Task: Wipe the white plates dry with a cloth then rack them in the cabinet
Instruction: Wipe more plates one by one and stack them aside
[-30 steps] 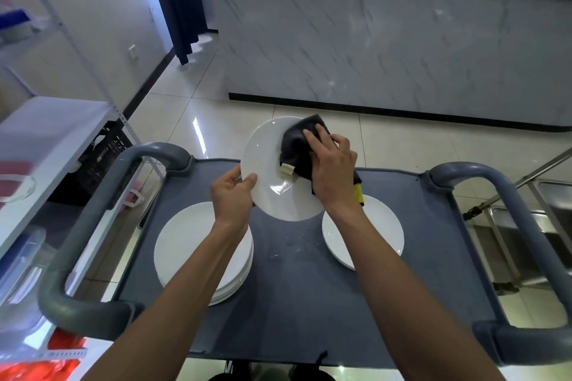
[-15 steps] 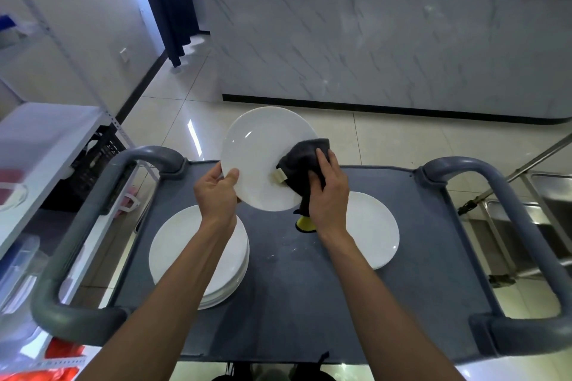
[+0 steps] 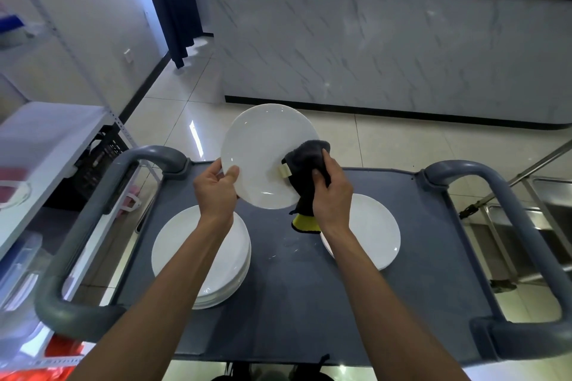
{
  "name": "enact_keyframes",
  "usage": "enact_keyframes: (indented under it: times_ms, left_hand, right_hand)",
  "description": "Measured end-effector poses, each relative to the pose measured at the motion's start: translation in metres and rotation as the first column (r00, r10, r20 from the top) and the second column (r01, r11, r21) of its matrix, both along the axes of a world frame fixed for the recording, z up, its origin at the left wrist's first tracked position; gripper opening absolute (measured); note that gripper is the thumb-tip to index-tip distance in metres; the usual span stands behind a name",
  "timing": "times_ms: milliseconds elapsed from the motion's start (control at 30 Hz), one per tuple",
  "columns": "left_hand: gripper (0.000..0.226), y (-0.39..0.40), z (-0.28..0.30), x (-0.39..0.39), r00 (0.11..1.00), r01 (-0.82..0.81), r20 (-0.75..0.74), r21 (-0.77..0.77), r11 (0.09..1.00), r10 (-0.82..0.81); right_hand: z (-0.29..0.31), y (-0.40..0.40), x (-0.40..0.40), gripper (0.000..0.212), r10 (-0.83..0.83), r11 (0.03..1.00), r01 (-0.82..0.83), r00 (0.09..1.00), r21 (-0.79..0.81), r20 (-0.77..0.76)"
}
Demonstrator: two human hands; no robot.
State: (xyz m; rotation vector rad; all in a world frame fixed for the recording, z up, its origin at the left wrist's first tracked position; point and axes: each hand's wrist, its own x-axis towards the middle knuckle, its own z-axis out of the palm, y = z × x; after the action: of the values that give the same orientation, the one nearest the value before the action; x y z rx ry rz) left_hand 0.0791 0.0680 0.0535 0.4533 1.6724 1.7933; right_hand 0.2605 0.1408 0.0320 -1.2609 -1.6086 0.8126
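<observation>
I hold a white plate tilted up above the far side of a grey cart. My left hand grips its lower left rim, thumb on the face. My right hand grips a dark cloth with a yellow edge and presses it on the plate's lower right part. A stack of white plates lies on the cart at the left, partly under my left forearm. A single white plate lies at the right.
Thick grey cart handles rise on both sides. White shelving with bins stands at the left. A marble-faced counter runs across the back. A steel frame and sink are at the right.
The cloth and my right hand slid from the plate's upper right down to its lower right edge. The plate rose and tilted a little further from me.
</observation>
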Motion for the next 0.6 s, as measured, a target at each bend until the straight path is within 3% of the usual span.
enact_keyframes:
  times_ms: [367, 600]
  left_hand:
    - [0.030, 0.001, 0.007, -0.009, 0.949, 0.169, -0.267, -0.022, 0.985, -0.168]
    - [0.028, 0.000, 0.013, -0.019, 0.840, 0.224, -0.488, -0.084, 0.971, -0.236]
  right_hand:
    - [0.021, 0.021, 0.013, 0.047, 0.034, 0.994, -0.046, 0.994, 0.103, 0.108]
    - [0.026, 0.021, 0.011, 0.047, 0.038, 0.989, -0.055, 0.991, 0.138, 0.127]
